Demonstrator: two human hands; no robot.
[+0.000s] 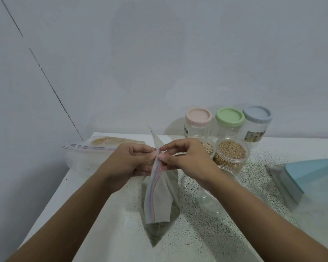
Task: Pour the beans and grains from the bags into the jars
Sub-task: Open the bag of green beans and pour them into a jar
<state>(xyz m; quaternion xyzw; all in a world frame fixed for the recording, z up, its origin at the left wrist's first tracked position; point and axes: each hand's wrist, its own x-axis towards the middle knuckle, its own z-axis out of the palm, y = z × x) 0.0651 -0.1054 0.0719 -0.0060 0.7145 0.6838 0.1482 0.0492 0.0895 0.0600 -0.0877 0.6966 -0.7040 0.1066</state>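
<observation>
Now | left hand (130, 161), right hand (187, 157): fingers pinch | thin clear zip bag (160, 201) (upright)

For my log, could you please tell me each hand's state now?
Left hand: pinches the bag at its top.
Right hand: pinches the bag too.

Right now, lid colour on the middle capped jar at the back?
Pale green lid; head view shows it best.
</observation>
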